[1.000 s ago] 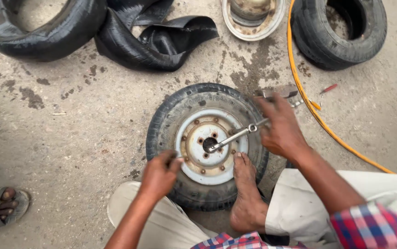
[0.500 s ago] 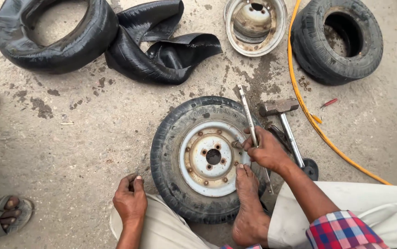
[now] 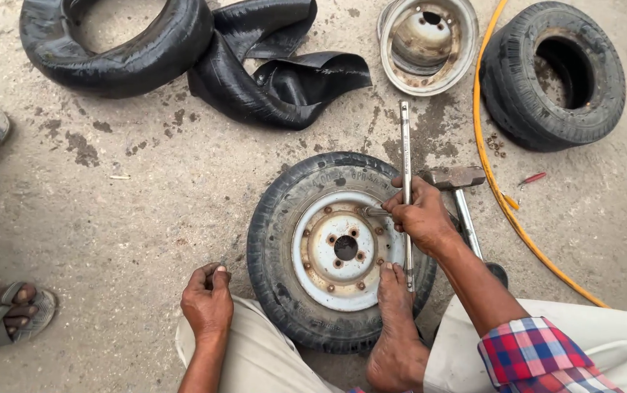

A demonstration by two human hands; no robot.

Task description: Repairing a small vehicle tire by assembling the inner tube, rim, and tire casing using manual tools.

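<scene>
At the far left, another person's sandalled feet (image 3: pixel 4 314) stand at the edge of the concrete floor (image 3: pixel 146 189), well clear of your work. Your left hand (image 3: pixel 208 300) has come off the wheel since a second ago: it now rests on your own knee, loosely curled, its grip closed on nothing. Ahead of you the small tyre (image 3: pixel 339 251) lies flat on the floor with its pale steel rim (image 3: pixel 342 251) facing up, and your bare foot (image 3: pixel 395 320) presses on the near right edge of that rim to pin it. Your right hand (image 3: pixel 422 217) has shifted too: a second ago it worked the long metal bar (image 3: pixel 405 175) slanted into the hub, and now it holds that bar running almost straight away from you across the right side of the rim, fingers wrapped fully round the shaft at its middle. So the wheel is steadied by the foot alone and the bar has moved from the centre to the rim's edge. Just right of the hand a hammer (image 3: pixel 459 191) lies on the floor, touching the tyre's side. Farther right a yellow hose (image 3: pixel 489 175) curves past, with a second tyre (image 3: pixel 553 73) beyond it, well apart.
</scene>
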